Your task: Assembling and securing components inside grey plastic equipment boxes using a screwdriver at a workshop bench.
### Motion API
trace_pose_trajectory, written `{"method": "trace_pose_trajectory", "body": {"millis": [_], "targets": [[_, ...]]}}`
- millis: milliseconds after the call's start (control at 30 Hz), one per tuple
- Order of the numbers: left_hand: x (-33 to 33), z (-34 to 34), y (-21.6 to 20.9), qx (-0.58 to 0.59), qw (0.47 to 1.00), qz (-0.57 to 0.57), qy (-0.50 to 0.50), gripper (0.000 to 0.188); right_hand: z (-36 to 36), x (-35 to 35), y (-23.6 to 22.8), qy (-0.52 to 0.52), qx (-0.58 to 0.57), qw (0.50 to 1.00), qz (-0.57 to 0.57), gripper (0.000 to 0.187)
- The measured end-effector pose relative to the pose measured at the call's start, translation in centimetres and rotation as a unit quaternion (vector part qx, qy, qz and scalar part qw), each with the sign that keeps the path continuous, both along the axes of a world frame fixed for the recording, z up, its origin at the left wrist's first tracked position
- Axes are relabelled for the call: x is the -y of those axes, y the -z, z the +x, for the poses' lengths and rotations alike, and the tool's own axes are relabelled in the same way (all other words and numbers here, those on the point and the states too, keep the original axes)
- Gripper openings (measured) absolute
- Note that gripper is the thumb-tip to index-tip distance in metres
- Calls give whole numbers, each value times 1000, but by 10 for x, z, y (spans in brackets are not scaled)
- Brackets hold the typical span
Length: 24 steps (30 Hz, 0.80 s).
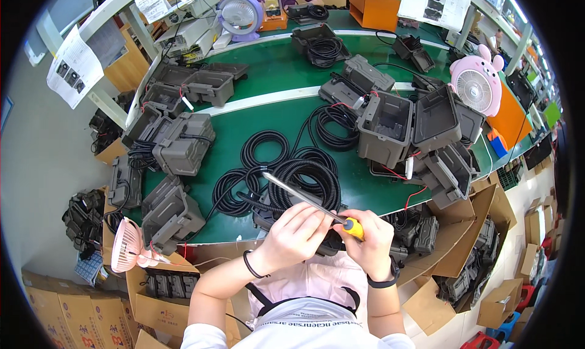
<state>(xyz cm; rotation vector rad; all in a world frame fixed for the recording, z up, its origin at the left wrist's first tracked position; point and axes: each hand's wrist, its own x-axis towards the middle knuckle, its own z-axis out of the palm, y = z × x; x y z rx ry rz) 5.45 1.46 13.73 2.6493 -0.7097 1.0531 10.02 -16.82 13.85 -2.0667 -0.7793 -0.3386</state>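
Screwdriver: yellow-and-black handle (353, 228), with its long metal shaft slanting up to the left across the coils, above the near edge of the green surface (259, 120).
Right hand (373, 236): fingers closed around the screwdriver's handle.
Left hand (292, 236): fingers drawn together beside the lower shaft; cannot tell whether they pinch it.
Box under the hands (264, 216): dark grey, mostly hidden by the hands and the ribbed tubing (333, 189); its contents cannot be told.
Cable coils (230, 193): black, lying on the surface, left of the ribbed tubing.
Open box, right (385, 126): grey, upright, its inside facing up, small fittings at the bottom; a second open box (437, 117) stands against it.
Open box, left (173, 213): tilted near the pink fan (127, 245).
Far box (320, 43): open, with black cable coiled in and over it.
Carton, lower left (159, 312): holds a row of dark boxes (173, 286).
Carton, right (474, 227): flaps open, more dark boxes (468, 273) inside.
Paper sheets: one hanging at left (76, 65), one at upper right (434, 4), both with small print and pictures of dark equipment.
Stacked cartons (70, 315): printed markings on their sides.
White shirt (311, 321): dark lettering across the front.
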Motion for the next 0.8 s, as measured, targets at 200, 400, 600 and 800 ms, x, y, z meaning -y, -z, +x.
{"method": "trace_pose_trajectory", "body": {"millis": [200,400,600,800], "targets": [[3,1,0,14,1000,-1,4,26,2,-2,-9,24,-108,994,-3,27],[12,-1,-8,-35,997,34,-58,32,9,3,-4,-24,-84,996,24,28],[3,3,-11,-76,997,-29,1,30,22,5,13,-77,30,996,19,43],[-3,13,-11,-106,993,-36,26,30,31,7,13,-88,103,990,33,46]]}}
